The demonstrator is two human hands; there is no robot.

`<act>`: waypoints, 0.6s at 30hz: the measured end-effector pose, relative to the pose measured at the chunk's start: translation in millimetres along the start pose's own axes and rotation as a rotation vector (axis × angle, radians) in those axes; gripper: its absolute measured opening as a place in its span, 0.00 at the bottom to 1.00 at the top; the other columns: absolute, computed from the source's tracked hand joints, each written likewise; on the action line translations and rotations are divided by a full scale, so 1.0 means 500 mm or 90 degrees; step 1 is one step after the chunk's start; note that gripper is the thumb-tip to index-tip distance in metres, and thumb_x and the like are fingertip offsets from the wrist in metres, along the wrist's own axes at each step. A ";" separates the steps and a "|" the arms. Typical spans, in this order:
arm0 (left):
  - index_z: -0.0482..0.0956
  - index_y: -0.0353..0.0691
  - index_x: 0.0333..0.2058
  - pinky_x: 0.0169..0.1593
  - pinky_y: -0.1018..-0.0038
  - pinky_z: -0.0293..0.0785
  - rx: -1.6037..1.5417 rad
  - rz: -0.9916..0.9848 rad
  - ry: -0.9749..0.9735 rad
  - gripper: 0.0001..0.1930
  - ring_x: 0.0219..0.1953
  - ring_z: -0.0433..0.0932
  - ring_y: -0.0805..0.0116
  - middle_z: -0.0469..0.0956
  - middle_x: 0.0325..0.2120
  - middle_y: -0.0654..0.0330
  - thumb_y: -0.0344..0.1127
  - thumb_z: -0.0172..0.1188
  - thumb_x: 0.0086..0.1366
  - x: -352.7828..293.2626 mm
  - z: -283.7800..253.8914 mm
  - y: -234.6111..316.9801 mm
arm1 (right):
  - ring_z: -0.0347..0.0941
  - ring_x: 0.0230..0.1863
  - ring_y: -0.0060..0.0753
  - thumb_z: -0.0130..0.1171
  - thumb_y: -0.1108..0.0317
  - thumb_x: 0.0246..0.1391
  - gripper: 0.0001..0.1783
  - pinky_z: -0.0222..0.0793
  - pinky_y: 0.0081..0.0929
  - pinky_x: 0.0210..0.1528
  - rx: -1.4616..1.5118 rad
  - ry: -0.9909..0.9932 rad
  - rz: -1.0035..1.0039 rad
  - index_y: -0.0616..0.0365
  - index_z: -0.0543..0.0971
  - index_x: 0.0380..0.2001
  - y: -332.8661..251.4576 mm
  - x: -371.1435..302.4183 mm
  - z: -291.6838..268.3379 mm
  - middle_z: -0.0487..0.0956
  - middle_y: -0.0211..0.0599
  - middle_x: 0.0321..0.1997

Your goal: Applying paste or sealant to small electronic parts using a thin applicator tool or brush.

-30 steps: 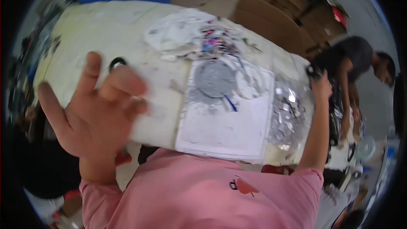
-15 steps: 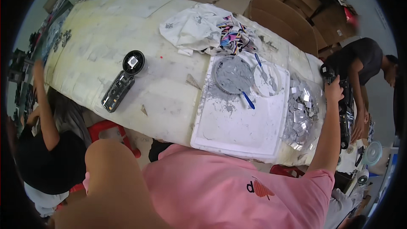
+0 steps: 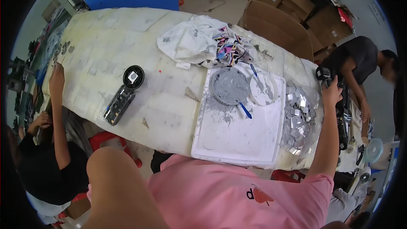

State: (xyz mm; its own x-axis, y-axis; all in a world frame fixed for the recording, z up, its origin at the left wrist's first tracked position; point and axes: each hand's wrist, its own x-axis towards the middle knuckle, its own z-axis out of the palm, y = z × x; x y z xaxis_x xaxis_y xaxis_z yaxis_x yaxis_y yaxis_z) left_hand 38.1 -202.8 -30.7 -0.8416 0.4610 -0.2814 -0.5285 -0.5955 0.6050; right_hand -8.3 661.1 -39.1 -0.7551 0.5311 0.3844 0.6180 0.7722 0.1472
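My right hand (image 3: 332, 92) reaches to the far right edge of the table. Its fingers are closed around a black plastic unit with a round cup-shaped end (image 3: 323, 74). A similar black unit (image 3: 120, 105) lies left of the middle, a small silver square inside its round end. My left arm (image 3: 111, 174) is bent at the lower left, and its hand is out of sight. Between the arms sits a white foam tray (image 3: 237, 144) with a round tub of grey paste (image 3: 230, 85), a white lid smeared with paste (image 3: 266, 88), and two blue-handled spreaders (image 3: 245, 110).
Right of the tray lies a clear plastic bag of small silver squares (image 3: 299, 121). A stained white cloth (image 3: 190, 40) lies behind the tray. More black units (image 3: 344, 123) stand at the right edge. Co-workers are at left and right; one's hand (image 3: 57, 76) rests at the table's left edge.
The view has tilted, so the table sits lower in the picture. The black unit's round end at my right hand shows more clearly. The left co-worker's hand has come over the table edge.
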 end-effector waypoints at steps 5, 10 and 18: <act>0.70 0.37 0.51 0.38 0.69 0.74 0.014 -0.041 0.051 0.19 0.33 0.71 0.70 0.71 0.31 0.56 0.45 0.49 0.69 -0.038 -0.074 0.025 | 0.62 0.60 0.50 0.64 0.63 0.50 0.43 0.51 0.54 0.59 0.005 0.072 -0.024 0.49 0.57 0.68 -0.027 -0.008 -0.057 0.76 0.40 0.55; 0.71 0.36 0.50 0.35 0.73 0.76 0.035 -0.089 0.079 0.18 0.30 0.72 0.73 0.71 0.28 0.57 0.42 0.51 0.68 -0.031 -0.102 0.052 | 0.63 0.58 0.49 0.65 0.60 0.50 0.41 0.49 0.53 0.60 0.146 0.137 -0.038 0.46 0.61 0.67 -0.078 -0.021 -0.121 0.77 0.39 0.51; 0.73 0.30 0.43 0.25 0.83 0.65 0.053 -0.331 0.120 0.14 0.25 0.70 0.79 0.70 0.27 0.63 0.34 0.42 0.71 0.068 0.126 -0.023 | 0.70 0.50 0.37 0.69 0.68 0.46 0.46 0.64 0.33 0.56 0.796 -0.150 -0.120 0.53 0.59 0.68 -0.251 -0.252 -0.347 0.75 0.45 0.47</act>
State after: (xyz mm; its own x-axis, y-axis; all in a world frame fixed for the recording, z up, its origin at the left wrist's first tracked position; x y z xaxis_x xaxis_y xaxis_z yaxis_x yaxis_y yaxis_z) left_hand 22.6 -138.7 -0.3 -0.4824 0.5502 -0.6816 -0.8749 -0.2640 0.4061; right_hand 47.1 436.9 52.0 -0.9073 0.3283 0.2628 -0.0291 0.5744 -0.8181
